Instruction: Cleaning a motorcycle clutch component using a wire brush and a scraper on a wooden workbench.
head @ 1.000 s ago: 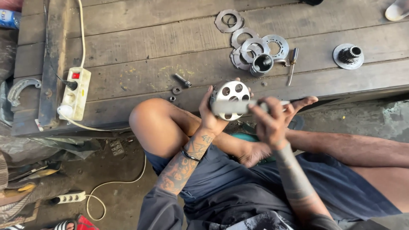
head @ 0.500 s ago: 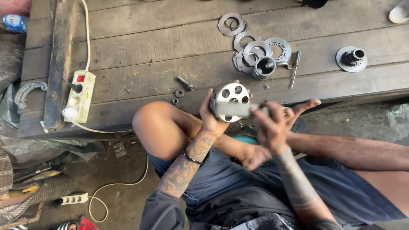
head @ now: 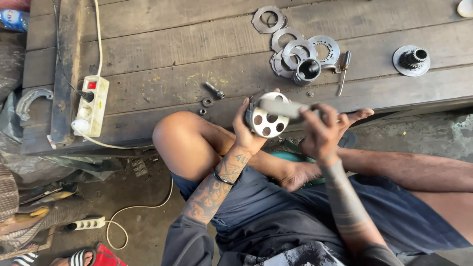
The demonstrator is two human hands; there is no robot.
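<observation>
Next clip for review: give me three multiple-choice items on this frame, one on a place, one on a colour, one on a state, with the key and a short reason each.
1. Where do the loose flat metal rings lie?
A. On the wooden platform beyond the hands
B. On the person's lap
C. On the dirt floor by the cable

2. What colour is the switch on the power strip on the platform?
A. Green
B. Red
C. Blue

3. How is the round perforated metal hub held?
A. Lying free on the planks
B. Gripped in the left hand, the right hand holding a grey tool to it
C. Clamped in a vise

Key: 1 A, the rings sit in a cluster on the planks. 2 B, a red rocker shows at the strip's far end. 3 B, the left hand cups the hub above the knee while the tool crosses its top.
</observation>
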